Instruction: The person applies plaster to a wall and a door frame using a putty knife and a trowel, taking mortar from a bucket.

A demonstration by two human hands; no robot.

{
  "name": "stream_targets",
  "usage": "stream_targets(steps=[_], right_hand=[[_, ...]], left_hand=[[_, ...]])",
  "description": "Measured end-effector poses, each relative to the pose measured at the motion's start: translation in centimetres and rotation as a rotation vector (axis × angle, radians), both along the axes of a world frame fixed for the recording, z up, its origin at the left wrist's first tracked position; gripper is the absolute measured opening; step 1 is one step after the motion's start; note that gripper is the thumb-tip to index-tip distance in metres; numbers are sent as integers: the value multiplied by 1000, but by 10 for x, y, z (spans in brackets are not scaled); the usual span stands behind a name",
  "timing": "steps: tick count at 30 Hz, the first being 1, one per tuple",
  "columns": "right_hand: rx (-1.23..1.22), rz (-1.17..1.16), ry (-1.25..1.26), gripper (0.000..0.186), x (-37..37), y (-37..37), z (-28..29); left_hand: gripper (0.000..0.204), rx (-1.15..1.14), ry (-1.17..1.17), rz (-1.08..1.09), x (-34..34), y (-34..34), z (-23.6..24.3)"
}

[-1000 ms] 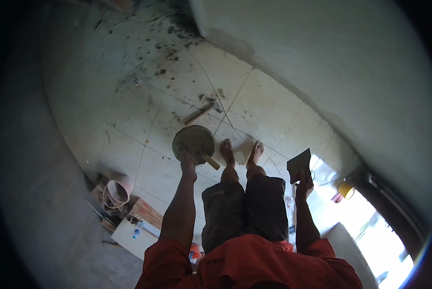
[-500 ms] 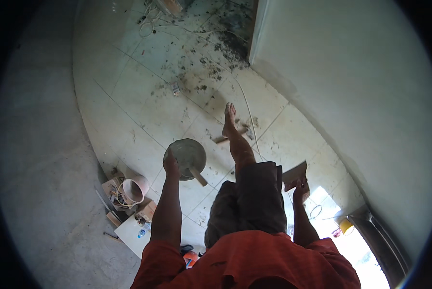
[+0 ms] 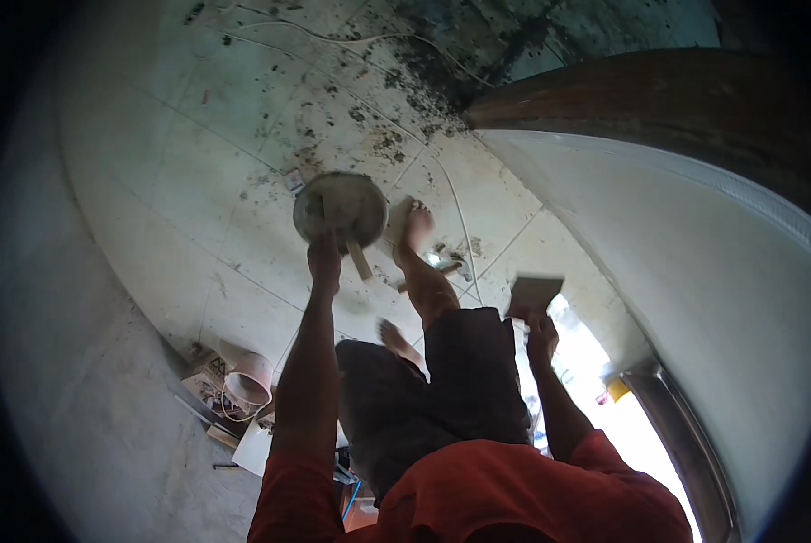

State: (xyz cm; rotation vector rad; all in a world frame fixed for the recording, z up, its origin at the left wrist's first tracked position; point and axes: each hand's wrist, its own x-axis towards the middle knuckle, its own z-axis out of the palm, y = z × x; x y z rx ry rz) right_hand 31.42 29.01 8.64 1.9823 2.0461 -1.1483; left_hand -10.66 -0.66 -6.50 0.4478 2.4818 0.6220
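Note:
My left hand is closed on the near rim of a round grey basin, carried out in front of me above the floor. A tool with a pale wooden handle rests in it, the handle sticking out over the near rim; its other end is too blurred to tell. My right hand grips a flat rectangular scraper, its broad brownish-grey face turned up. Whether the scraper has a separate handle is hidden by my fingers.
Dark debris and a white cable lie on the tiled floor. A wooden door frame and white wall stand at the right. A pinkish bucket sits by the left wall. My bare foot is ahead.
The basin has moved farther forward in my left hand. The scraper has shifted forward and left, turning its face up. My second foot now shows, and the door frame has come more into view.

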Motion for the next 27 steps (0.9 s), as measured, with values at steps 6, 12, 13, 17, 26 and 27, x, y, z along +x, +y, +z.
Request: stream_targets(steps=[6,12,13,17,26,27], right_hand=[[-207,-78,39,23,-186,18,28],[-337,-251,324,32,-280,-29,25],[-369,-314,370,25,-300,-39,29],[-579,-549,529,17,-330,-66,14],[-784,-841,941,16,-416,-119,-88],[-758,-855,921,16,-418,-118,-96]], left_hand=[[32,83,-191,14,-80,134,-8],[51,273,-597,440,-126,143,-57],[48,197,-565,372,-137,123,-76],[30,335,-779,534,-143,123,-102],[33,-5,-153,472,-241,-11,-175],[33,-5,-185,462,-224,-3,-171]])
